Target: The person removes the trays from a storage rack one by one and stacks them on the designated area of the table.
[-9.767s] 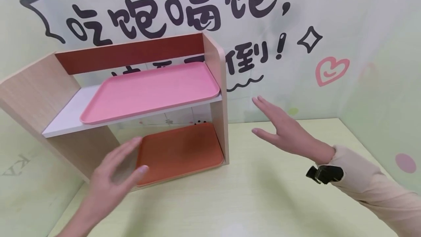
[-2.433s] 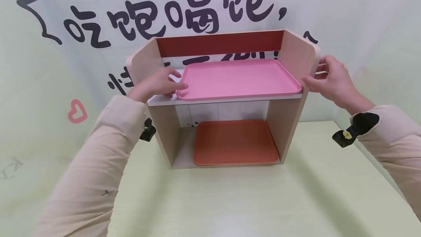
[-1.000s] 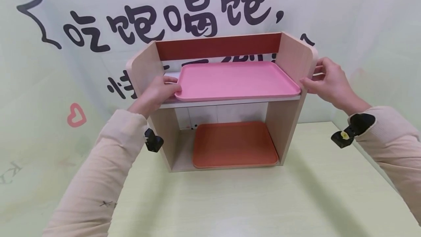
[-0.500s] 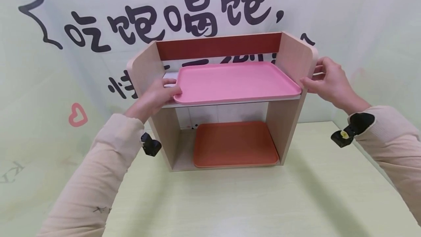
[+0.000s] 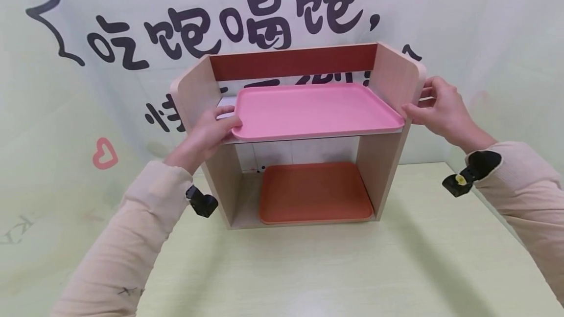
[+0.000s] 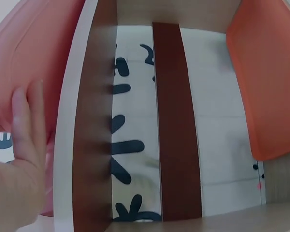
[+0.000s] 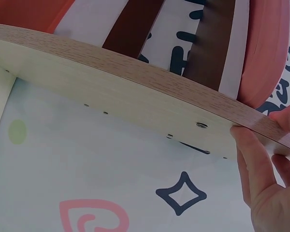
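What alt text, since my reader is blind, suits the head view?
The left hand grips a pink tray on the upper level of a shelf unit; the right hand holds the unit's right side. An orange tray lies below.

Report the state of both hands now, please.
Left hand: holding the pink rectangular tray by its left edge.
Right hand: holding the pale wood-grain side panel.

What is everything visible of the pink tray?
The pink tray is rectangular and plastic-looking, with rounded corners and a raised rim. It lies face up on the white upper shelf, its right end close to the side panel. The left hand pinches its left edge near the front corner; whether that end is lifted is unclear.
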Action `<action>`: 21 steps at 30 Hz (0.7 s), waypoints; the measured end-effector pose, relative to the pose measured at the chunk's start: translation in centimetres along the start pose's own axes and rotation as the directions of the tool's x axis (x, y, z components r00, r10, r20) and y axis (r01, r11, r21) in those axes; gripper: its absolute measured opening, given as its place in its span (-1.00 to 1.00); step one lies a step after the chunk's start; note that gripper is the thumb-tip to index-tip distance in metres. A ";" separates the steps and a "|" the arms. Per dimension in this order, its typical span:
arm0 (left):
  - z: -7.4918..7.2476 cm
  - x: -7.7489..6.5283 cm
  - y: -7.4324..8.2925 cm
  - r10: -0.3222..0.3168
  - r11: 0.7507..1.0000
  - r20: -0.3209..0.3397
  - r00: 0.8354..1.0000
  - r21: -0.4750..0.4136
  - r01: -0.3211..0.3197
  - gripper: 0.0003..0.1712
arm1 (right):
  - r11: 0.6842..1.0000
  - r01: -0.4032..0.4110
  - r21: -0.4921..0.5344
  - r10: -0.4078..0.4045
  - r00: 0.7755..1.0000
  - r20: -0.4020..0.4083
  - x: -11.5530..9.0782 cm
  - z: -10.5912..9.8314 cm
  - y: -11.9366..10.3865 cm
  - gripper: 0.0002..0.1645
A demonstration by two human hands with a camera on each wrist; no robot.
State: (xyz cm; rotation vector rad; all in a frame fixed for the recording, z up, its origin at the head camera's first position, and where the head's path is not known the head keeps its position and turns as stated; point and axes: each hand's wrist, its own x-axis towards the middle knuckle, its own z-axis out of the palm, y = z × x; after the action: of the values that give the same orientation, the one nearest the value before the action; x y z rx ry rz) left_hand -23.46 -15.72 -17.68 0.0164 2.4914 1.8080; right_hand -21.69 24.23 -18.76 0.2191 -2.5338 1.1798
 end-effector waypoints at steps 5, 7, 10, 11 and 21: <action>0.4 -0.5 -0.4 -0.016 0.993 -0.045 0.999 -0.114 0.010 -0.35 | 1.000 0.005 -0.001 -0.005 1.000 -0.003 -0.1 0.0 0.0 -0.29; 0.5 -0.8 -0.4 -0.026 0.985 -0.062 0.998 -0.170 0.015 -0.37 | 1.000 0.007 -0.006 -0.007 1.000 -0.005 -0.1 0.1 0.0 -0.30; 0.5 -1.2 -0.4 -0.028 0.971 -0.083 0.996 -0.239 0.007 -0.40 | 1.000 0.008 -0.010 -0.008 1.000 -0.006 -0.1 0.1 0.1 -0.29; 0.5 -1.3 -0.4 -0.028 0.967 -0.089 0.996 -0.255 0.004 -0.41 | 1.000 0.007 -0.011 -0.007 1.000 -0.005 -0.1 0.1 0.1 -0.29; 0.5 -3.3 -0.9 -0.030 0.916 -0.088 0.996 -0.400 -0.008 -0.41 | 1.000 0.012 -0.010 -0.012 1.000 0.011 0.1 -0.2 0.3 -0.31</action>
State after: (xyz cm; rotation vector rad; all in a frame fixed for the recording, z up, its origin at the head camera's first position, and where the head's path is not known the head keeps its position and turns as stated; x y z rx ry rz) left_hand -20.10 -15.67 -18.57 -0.1034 2.1152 2.3264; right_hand -21.84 24.55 -18.81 0.2389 -2.5439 1.1637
